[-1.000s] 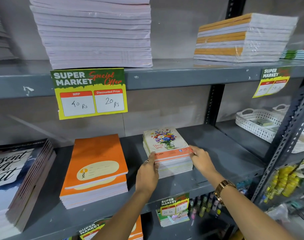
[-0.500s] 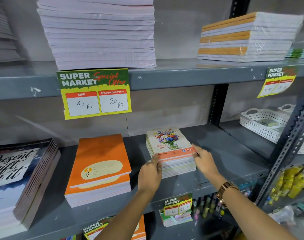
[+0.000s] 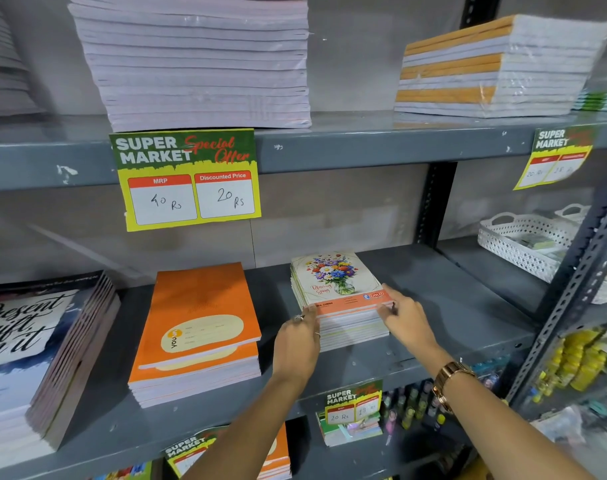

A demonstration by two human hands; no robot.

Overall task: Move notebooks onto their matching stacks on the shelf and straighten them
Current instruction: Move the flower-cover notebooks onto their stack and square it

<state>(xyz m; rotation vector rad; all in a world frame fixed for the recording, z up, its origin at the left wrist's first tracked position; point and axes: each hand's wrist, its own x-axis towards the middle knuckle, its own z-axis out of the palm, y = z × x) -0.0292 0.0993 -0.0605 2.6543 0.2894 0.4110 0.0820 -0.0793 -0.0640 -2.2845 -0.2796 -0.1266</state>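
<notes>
A stack of flower-cover notebooks [image 3: 333, 282] lies on the middle grey shelf [image 3: 451, 306]. My left hand [image 3: 297, 344] presses against the stack's front left corner, fingers on the top book's edge. My right hand [image 3: 404, 318] holds the front right corner the same way, thumb on top. To the left sits a stack of orange notebooks [image 3: 198, 327], its top book slightly askew. Farther left lies a pile of dark notebooks with white script lettering [image 3: 28, 344].
The upper shelf carries a tall white paper stack [image 3: 198, 64] and a wrapped orange-striped bundle [image 3: 496, 67]. A yellow price sign [image 3: 188, 178] hangs from the shelf edge. White baskets [image 3: 523, 240] stand at the right behind a slanted metal upright [image 3: 586, 271]. More goods fill the shelf below.
Both hands have stayed on the flower stack's front corners, with the right hand shifted slightly along its edge. The stack looks a little more squared. The view drifted slightly leftward.
</notes>
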